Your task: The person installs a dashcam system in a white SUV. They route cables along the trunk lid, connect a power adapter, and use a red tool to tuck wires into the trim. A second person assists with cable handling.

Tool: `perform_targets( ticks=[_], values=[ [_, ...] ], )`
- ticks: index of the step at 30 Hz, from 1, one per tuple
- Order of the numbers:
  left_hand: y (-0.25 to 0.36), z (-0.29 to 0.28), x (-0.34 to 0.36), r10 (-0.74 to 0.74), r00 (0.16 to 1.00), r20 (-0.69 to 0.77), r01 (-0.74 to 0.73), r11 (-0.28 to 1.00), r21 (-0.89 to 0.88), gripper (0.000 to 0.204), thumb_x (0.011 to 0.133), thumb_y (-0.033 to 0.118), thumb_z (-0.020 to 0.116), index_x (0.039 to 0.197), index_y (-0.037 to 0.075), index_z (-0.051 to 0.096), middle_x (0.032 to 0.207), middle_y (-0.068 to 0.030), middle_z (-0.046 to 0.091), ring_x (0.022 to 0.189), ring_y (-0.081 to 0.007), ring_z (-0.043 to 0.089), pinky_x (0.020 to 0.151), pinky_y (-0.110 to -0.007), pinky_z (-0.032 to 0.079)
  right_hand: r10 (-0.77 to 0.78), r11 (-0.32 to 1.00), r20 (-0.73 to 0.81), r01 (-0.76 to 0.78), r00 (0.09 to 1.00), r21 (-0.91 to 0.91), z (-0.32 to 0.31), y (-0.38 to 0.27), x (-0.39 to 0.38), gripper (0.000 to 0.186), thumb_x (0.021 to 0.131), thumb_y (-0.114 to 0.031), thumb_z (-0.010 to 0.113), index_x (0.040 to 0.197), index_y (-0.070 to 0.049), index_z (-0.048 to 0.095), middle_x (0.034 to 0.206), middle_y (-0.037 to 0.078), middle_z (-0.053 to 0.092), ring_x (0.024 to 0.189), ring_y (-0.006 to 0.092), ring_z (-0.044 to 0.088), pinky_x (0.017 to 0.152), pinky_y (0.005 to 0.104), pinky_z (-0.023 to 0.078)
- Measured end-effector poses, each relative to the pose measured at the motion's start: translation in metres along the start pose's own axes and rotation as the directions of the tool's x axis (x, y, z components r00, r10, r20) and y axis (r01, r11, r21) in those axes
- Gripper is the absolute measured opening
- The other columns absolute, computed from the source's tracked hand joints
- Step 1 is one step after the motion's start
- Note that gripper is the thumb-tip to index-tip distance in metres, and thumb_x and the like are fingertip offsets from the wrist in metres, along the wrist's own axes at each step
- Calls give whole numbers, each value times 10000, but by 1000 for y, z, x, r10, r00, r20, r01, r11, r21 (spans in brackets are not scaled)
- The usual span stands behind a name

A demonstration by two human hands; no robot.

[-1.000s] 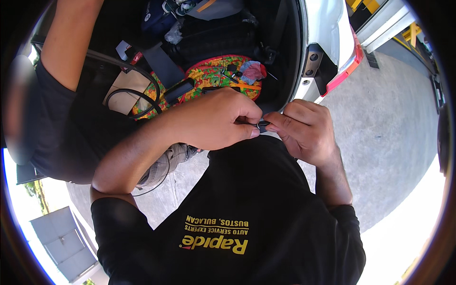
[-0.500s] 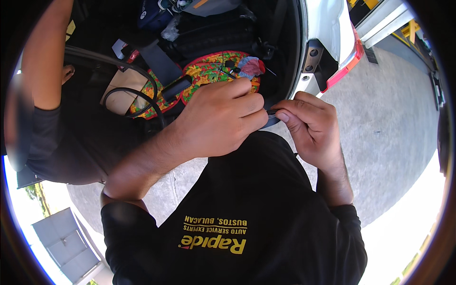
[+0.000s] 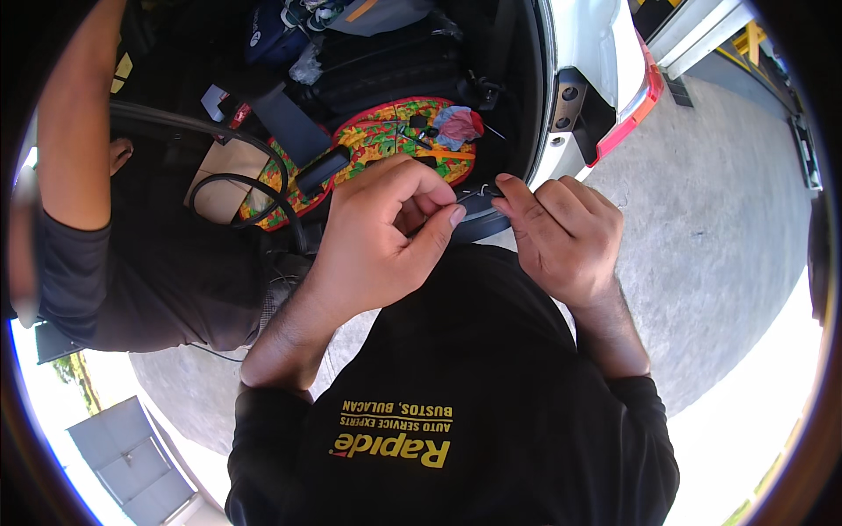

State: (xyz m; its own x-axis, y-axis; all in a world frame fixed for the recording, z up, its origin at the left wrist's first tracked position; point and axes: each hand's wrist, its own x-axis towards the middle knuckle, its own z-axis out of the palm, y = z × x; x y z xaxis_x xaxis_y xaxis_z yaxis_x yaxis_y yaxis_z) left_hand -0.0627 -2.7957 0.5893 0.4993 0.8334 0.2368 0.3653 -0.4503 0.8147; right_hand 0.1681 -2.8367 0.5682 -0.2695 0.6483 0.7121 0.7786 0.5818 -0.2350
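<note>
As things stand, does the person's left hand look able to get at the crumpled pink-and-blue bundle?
Probably yes: the pink-and-blue bundle lies on the floral mat beyond the left hand, with nothing visible covering it. That hand seems to pinch a thin wire, though, and may need freeing first.

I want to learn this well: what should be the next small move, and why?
Perhaps the left hand could press the pale curl flat along the thin wire: the curl stands out in the gap between that hand and the right hand.
</note>
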Motion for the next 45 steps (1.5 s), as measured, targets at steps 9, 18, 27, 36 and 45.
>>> perform_targets(
  ticks=[9, 18, 27, 36, 45],
  values=[
    [-27, 38, 1, -327, 906, 269, 406, 492, -770, 168, 1091, 142, 649, 1158, -5, 696, 1019, -69, 750, 827, -112, 712, 655, -256, 563, 52, 997, -95, -46, 994, 62, 6, 10, -8, 304, 806, -59, 864, 1096, -8, 792, 738, 20, 539, 581, 165, 552, 494, 330, 441],
    [-14, 45, 5, -89, 996, -28, 55, 794, -605, 154, 1054, 84, 683, 1163, -22, 707, 1023, -81, 748, 865, -133, 705, 731, -259, 538, 306, 882, 126, -330, 944, 336, -10, 7, -3, 203, 923, -50, 803, 1111, 15, 761, 756, 84, 609, 613, 236, 620, 550, 338, 485],
    [-12, 23, 23, 224, 960, -168, -256, 944, -206, 114, 972, 9, 729, 1083, -9, 745, 956, -106, 700, 783, -164, 658, 662, -267, 503, 316, 708, 322, -447, 893, 546, -29, 13, 11, 236, 995, -37, 715, 1226, 15, 708, 880, 134, 698, 681, 232, 673, 637, 336, 524],
    [-8, 8, 31, 266, 959, -101, -283, 928, -243, 142, 924, 6, 770, 1063, 17, 741, 948, -86, 692, 779, -140, 646, 612, -257, 488, 244, 839, 291, -351, 925, 415, -29, 12, 16, 154, 1021, -44, 667, 1155, 21, 707, 914, 140, 735, 750, 273, 722, 684, 345, 552],
    [-4, -5, 34, 246, 969, 15, -243, 965, -104, 168, 933, 18, 779, 1097, -4, 747, 988, -102, 720, 831, -120, 679, 711, -244, 522, 273, 754, 300, -397, 914, 523, -24, 13, 18, 186, 973, -32, 720, 1154, 9, 710, 918, 161, 718, 813, 344, 730, 704, 403, 563]
  ],
)
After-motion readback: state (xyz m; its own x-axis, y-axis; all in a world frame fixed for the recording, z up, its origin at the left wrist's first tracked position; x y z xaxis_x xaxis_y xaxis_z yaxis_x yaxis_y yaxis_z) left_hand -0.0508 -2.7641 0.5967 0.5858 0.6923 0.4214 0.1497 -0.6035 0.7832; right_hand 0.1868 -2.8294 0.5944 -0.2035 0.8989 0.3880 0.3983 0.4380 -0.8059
